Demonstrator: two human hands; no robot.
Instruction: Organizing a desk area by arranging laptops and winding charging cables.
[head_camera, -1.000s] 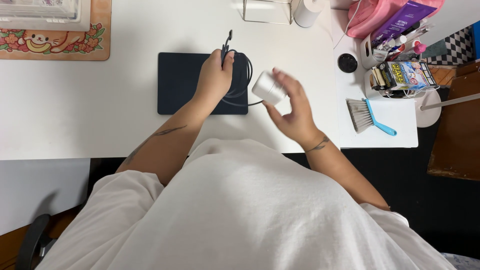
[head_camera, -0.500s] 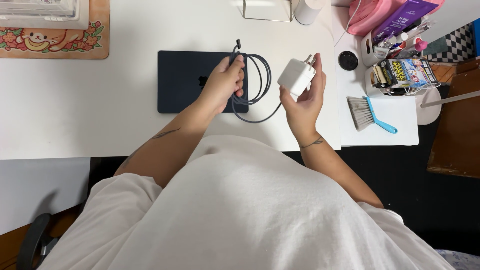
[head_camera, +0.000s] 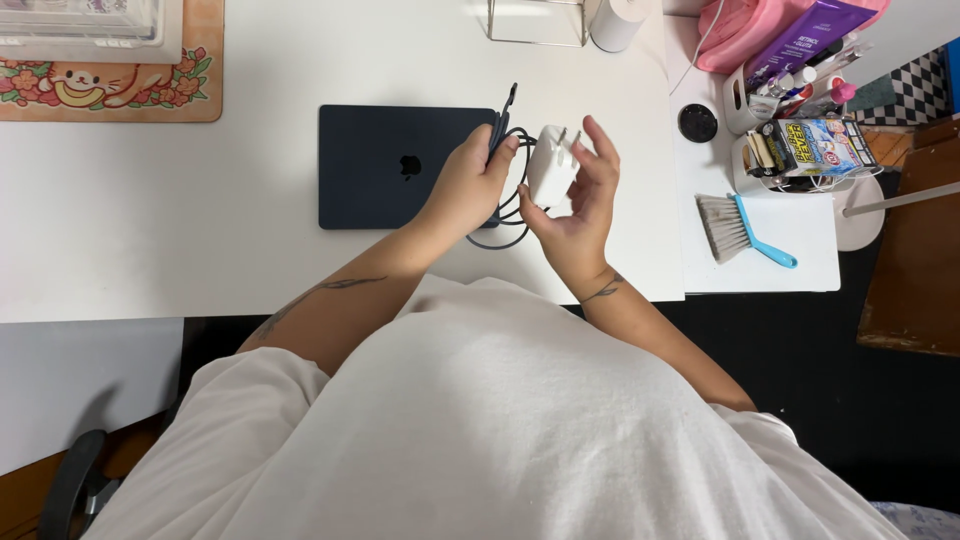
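While right hand (head_camera: 578, 205) cupped the white square power adapter (head_camera: 552, 166) above the closed dark-blue laptop (head_camera: 400, 166), left hand (head_camera: 468, 180) pinched the dark looped cable (head_camera: 503, 150); keeping coils even, unkinked looked wise.

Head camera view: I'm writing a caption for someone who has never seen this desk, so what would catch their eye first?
First, the white power adapter with its prongs out, held in the right hand above the middle of the white desk. Right beside it, the left hand grips a looped dark cable over the right edge of a closed dark laptop. Further right lies a small blue-handled brush.
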